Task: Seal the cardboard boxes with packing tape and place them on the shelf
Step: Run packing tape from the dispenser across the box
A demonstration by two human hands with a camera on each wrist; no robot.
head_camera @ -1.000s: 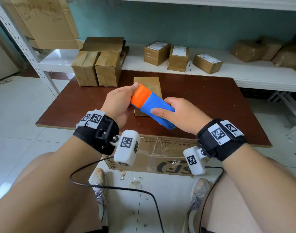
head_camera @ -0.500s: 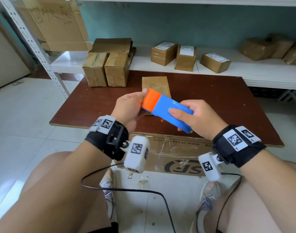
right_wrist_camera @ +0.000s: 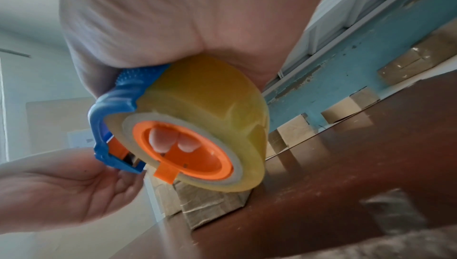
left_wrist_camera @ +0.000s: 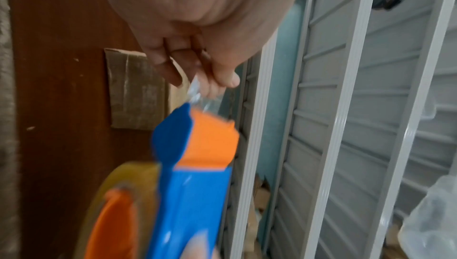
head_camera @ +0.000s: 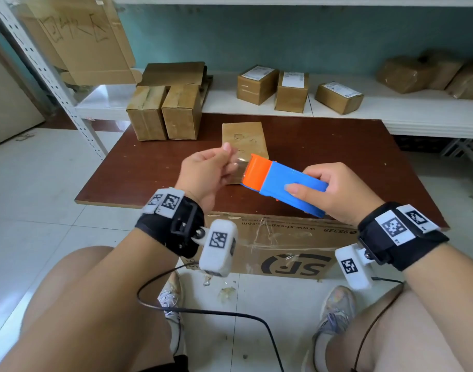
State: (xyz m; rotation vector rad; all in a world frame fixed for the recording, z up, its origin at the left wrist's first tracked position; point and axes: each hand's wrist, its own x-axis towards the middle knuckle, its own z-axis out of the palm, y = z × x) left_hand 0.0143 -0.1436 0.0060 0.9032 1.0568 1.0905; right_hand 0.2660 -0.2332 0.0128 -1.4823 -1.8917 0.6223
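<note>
Blue-and-orange plastic tape dispenser (head_camera: 282, 185), loaded with a yellowish roll of clear tape (right_wrist_camera: 212, 114), sits gripped in the right hand (head_camera: 334, 191) above the brown table (head_camera: 337, 157). The left hand (head_camera: 206, 170) pinches its clear tape end (head_camera: 239, 166). Beyond lies a small flat cardboard box (head_camera: 243, 138); farther, taped boxes on the white shelf (head_camera: 418, 108).

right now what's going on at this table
A person is getting tape ready. The right hand grips the blue and orange dispenser, and the left hand pinches the clear tape end and draws it out from the orange tip. Below them a flat box lies on the brown table, untouched. Other boxes sit on the shelf.
</note>
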